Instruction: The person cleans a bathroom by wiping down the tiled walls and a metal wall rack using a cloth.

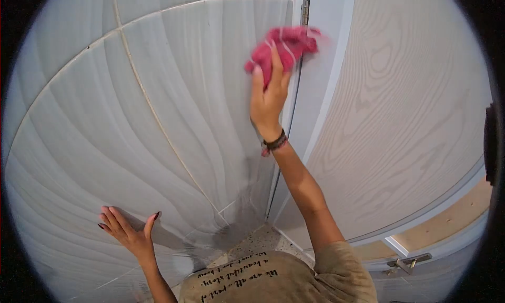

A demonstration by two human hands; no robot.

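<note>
A crumpled pink cloth (292, 44) with pale stripes lies under the fingers of my right hand (269, 95), which presses it against the right edge of the tiled wall (173, 87) beside the door frame. The cloth's right end is blurred and reaches over the frame. Lower left, my left hand (129, 232) is near or against the grey wavy tiles, its fingers stretched and thumb spread. Nothing is in it. Whether the palm touches the wall is hidden.
A pale wood-grain door (400, 87) stands on the right, with a metal hinge (305, 12) at its upper left and a handle (407, 262) with keys low down. Speckled floor (263, 241) shows below, between wall and door.
</note>
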